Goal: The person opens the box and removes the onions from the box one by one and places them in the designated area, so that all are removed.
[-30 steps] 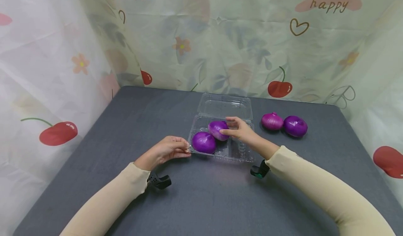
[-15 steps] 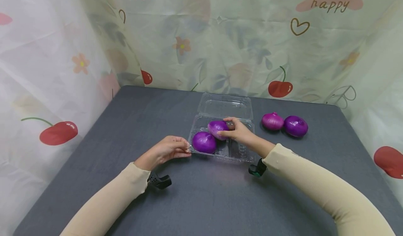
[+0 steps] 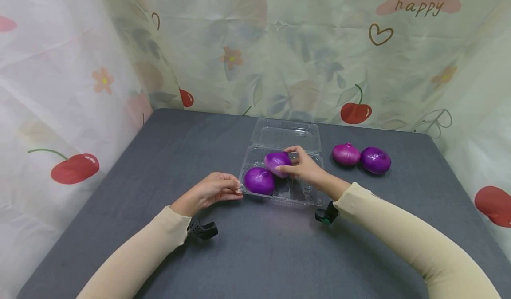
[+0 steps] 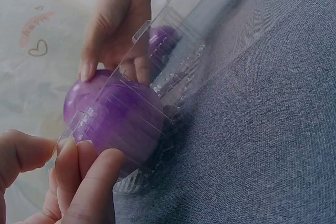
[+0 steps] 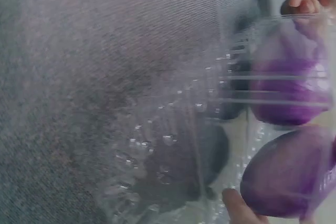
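Note:
A clear plastic clamshell container (image 3: 301, 198) lies open on the table, its lid (image 3: 285, 135) folded back toward the curtain. Its near left corner is pinched between the thumb and fingers of my left hand (image 3: 213, 189). Two red onions sit in its left half: a front onion (image 3: 259, 181) by that corner and a rear onion (image 3: 277, 163) touching or very near it. My right hand (image 3: 309, 169) grips the rear onion from the right, thumb in front and fingers behind. In the right wrist view, fingertips (image 5: 236, 205) show beside this rear onion (image 5: 286, 174).
Right of the container, two more onions stand side by side, one a pinker onion (image 3: 346, 154) with its tip up, the other a darker onion (image 3: 375, 160). The dark grey table (image 3: 255, 254) reaches back to a printed curtain (image 3: 275, 68).
My right hand has moved slightly left, its thumb and fingers coming in closer around the rear onion. The left hand has stayed at the container's corner.

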{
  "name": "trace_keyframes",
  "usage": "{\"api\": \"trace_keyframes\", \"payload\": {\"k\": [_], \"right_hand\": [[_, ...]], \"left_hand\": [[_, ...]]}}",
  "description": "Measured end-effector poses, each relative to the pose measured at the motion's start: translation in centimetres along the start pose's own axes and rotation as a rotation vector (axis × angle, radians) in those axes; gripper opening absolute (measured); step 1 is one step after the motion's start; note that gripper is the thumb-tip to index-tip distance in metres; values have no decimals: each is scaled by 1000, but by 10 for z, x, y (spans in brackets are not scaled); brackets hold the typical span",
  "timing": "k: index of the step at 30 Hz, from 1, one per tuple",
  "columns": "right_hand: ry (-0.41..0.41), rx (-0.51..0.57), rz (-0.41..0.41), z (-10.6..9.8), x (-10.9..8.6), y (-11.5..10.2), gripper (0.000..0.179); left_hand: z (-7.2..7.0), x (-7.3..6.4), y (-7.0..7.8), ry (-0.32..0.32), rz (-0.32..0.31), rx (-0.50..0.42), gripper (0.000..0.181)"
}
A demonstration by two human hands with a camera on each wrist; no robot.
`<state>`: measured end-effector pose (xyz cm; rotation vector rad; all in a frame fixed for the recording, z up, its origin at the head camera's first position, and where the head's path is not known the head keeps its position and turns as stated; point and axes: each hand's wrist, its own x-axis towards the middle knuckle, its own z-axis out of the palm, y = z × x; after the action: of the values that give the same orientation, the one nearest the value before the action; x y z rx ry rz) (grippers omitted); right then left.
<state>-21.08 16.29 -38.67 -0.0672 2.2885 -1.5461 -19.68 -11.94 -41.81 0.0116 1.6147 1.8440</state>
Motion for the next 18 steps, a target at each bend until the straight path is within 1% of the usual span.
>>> {"api": "trace_keyframes", "payload": {"k": [5, 8, 12, 16, 18], "right_hand": [[-16, 103, -21, -6, -9, -8, 68], [-15, 126, -41, -13, -15, -12, 70], [13, 97, -80, -26, -22, -19, 71], [58, 71, -122, -42, -32, -28, 70], [81, 78, -138, -51, -38, -31, 68]], "left_hand": [[0, 1, -1, -1, 1, 1, 13], [0, 1, -1, -2, 1, -1, 14], [-1, 2, -2, -7, 4, -4, 16], [-1, 1, -2, -15, 12, -1, 14], [-2, 0, -2, -29, 24, 1, 12]]}}
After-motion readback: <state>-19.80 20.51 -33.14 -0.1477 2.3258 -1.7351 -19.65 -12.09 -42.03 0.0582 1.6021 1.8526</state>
